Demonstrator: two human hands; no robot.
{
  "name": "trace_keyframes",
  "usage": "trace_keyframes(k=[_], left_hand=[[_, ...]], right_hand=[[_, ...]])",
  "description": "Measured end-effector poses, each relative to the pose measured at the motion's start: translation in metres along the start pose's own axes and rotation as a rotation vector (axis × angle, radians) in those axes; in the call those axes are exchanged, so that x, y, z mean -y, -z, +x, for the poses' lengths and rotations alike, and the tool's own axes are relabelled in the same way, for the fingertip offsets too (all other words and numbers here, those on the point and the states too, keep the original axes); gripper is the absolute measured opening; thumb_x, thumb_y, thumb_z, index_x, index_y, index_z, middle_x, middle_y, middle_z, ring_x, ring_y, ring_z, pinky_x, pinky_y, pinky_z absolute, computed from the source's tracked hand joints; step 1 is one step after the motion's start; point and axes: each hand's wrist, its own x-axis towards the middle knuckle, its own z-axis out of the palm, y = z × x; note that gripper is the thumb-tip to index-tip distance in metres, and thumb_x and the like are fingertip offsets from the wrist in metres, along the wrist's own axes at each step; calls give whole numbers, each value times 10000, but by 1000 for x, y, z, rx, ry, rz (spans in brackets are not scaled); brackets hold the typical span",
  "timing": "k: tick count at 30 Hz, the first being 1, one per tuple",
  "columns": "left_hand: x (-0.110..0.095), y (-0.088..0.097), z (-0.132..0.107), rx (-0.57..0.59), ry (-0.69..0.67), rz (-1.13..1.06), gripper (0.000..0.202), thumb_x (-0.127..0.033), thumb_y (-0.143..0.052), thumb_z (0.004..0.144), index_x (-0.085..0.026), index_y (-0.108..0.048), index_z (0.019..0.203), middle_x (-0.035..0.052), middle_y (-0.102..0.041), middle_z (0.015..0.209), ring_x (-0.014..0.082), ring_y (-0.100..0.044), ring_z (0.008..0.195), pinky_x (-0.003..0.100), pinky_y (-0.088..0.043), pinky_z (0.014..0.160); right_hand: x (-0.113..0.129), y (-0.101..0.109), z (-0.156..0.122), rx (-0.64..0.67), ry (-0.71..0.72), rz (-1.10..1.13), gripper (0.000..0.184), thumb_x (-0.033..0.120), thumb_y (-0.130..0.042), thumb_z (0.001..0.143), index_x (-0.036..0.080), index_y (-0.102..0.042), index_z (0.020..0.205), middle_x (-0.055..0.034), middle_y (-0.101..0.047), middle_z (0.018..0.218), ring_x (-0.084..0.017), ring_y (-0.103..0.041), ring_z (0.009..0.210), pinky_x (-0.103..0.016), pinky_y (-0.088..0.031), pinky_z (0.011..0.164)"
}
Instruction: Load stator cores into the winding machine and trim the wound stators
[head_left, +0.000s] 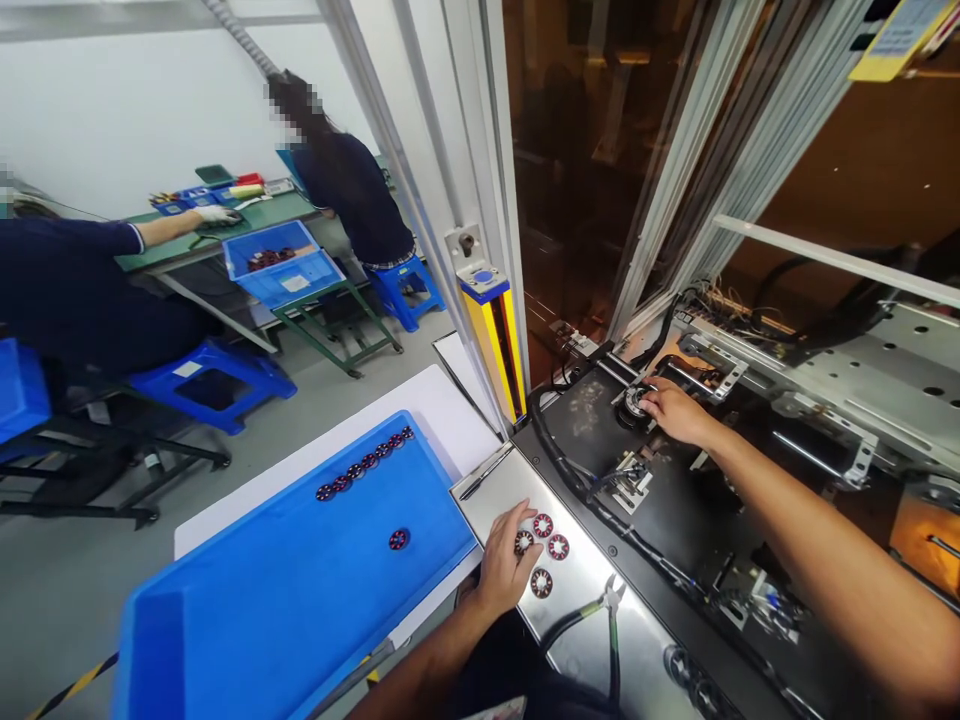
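I read left hand point(504, 565) as nearer: fingertips on wound stator point(524, 542), flat on steel plate point(585, 640) among three others, beside blue tray point(300, 590); grip unclear. Right hand point(675, 412), well forward-right, clasps round part point(634, 402).

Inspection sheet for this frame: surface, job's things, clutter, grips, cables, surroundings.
Surface: steel plate beside a black machine bed; blue tray at left.
Job's things: three ring parts loose on the plate, a fourth ring at the fingertips; row of parts and a single part in the tray.
Clutter: cutters and black pen on the plate.
Grips: left hand touches the fourth ring; right hand rests on a round fixture; grasp unclear for both.
Cables: black bundle along the bed; loose wiring behind.
Surroundings: yellow light curtain; two seated people at a green bench.
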Motion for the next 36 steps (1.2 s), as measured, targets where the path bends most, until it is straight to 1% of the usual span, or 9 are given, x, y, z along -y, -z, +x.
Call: trace_keyframes(k=[11, 16, 22, 25, 28, 31, 33, 34, 36], left_hand=[[1, -1, -1, -15, -8, 34, 511, -376, -539, 948, -180, -503, 1419, 134, -715, 1253, 277, -657, 1187, 496, -509, 1050], [1, -1, -1, -20, -14, 40, 502, -355, -532, 950, -175, -502, 1418, 140, -717, 1261, 279, -659, 1192, 501, -510, 1048], [3, -1, -1, -46, -36, 38, 498, -379, -518, 961, -154, -508, 1404, 155, -717, 1273, 277, -670, 1191, 485, -528, 1031], [2, -3, 0, -68, -40, 34, 491, -398, -522, 959, -158, -525, 1387, 150, -730, 1253, 278, -682, 1169, 483, -538, 1016], [1, -5, 3, -89, -40, 31, 487, -421, -551, 940, -167, -554, 1355, 143, -747, 1218, 288, -692, 1146, 494, -538, 1013], [1, -4, 5, -96, -37, 28, 481, -424, -571, 927, -165, -563, 1333, 140, -755, 1197, 287, -699, 1145, 493, -538, 1020], [0, -1, 3, -100, -34, 27, 486, -416, -571, 933, -156, -544, 1344, 150, -741, 1226, 282, -695, 1167, 485, -537, 1031], [-1, 2, 1, -107, -31, 29, 494, -412, -571, 939, -152, -528, 1356, 160, -726, 1254, 282, -686, 1190, 486, -531, 1044], [-6, 9, -7, -127, -30, 32, 511, -405, -576, 952, -148, -495, 1385, 182, -689, 1315, 287, -657, 1246, 498, -509, 1074]], right_hand=[[4, -3, 11, 102, -57, -58, 312, 398, -617, 1003, 181, -641, 1226, -103, -623, 1294, -220, -627, 1135, -447, -552, 990], [9, -4, 12, 82, -53, -107, 304, 398, -618, 1004, 170, -646, 1203, -92, -646, 1237, -204, -648, 1073, -417, -575, 938], [25, 6, -20, -60, 15, -241, 305, 379, -620, 1001, 181, -646, 1232, -111, -596, 1366, -254, -578, 1256, -505, -499, 1075], [32, 9, -40, -46, 104, -295, 345, 359, -647, 986, 171, -632, 1275, -119, -565, 1426, -277, -548, 1315, -527, -488, 1091], [42, 15, -43, -28, 156, -332, 365, 364, -656, 981, 173, -636, 1292, -120, -591, 1411, -279, -564, 1312, -535, -493, 1088], [63, 31, -47, -92, 151, -349, 370, 221, -590, 989, 143, -615, 1350, -169, -592, 1426, -310, -526, 1372, -548, -480, 1105], [84, 46, -69, -182, 132, -348, 467, 88, -499, 960, 84, -552, 1423, -220, -500, 1515, -330, -433, 1456, -541, -453, 1140], [96, 53, -90, -233, 122, -348, 523, 51, -463, 943, 60, -501, 1465, -231, -435, 1564, -333, -369, 1498, -540, -431, 1165], [122, 57, -149, -342, 116, -337, 598, 51, -457, 940, 67, -399, 1534, -215, -369, 1611, -323, -277, 1543, -552, -385, 1204]])
